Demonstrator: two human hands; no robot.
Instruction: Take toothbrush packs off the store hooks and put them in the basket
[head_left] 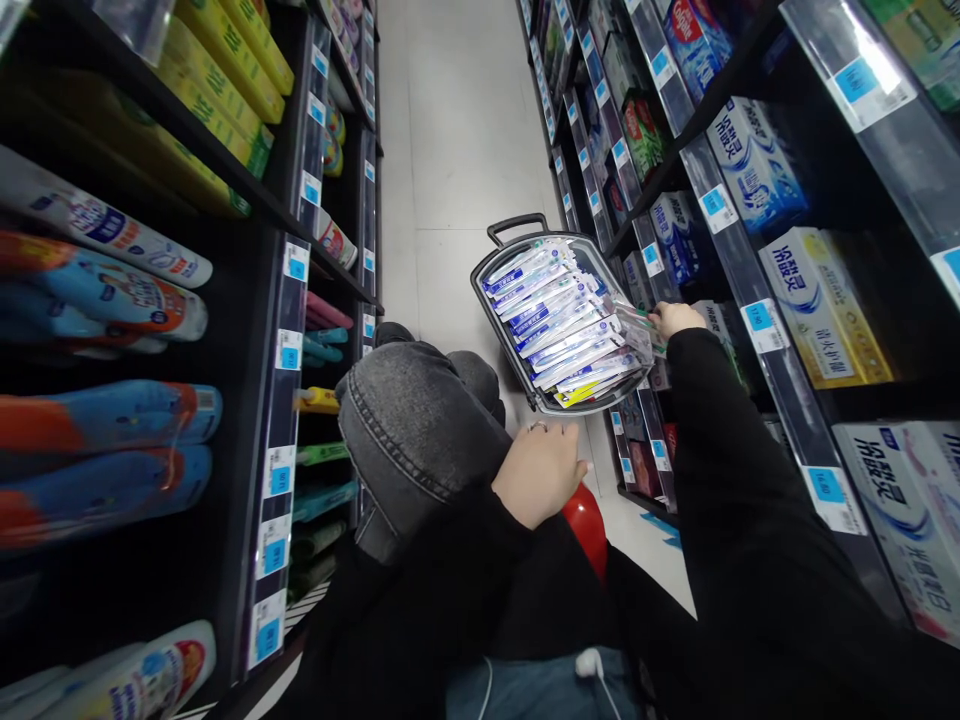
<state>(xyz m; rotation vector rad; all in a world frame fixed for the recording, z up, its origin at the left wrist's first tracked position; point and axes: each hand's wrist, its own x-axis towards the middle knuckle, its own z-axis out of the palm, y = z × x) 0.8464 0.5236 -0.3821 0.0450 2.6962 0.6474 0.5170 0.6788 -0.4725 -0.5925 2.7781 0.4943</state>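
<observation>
A dark shopping basket (pixel 489 300) with a raised handle stands on the floor between the shelves. It is filled with packaged toothbrushes (pixel 551 315) in blue, white and clear wrapping. At the basket's right edge my right hand (pixel 677 320) has its fingers closed on a clear plastic toothbrush pack (pixel 636 325); its fingertips are partly hidden. My left hand (pixel 541 472), wearing a ring, is just in front of the basket beside my knee. Its fingers curl downward, and whatever they may hold is out of sight. A glossy red rounded object (pixel 587 528) shows below it.
Shelves with boxed toothpaste (pixel 825 310) rise close on the right. On the left, a shelf holds bottles (pixel 112 290) and yellow packs (pixel 225 60). My bent knee (pixel 420 420) is left of the basket. The pale floor aisle (pixel 457 120) runs ahead.
</observation>
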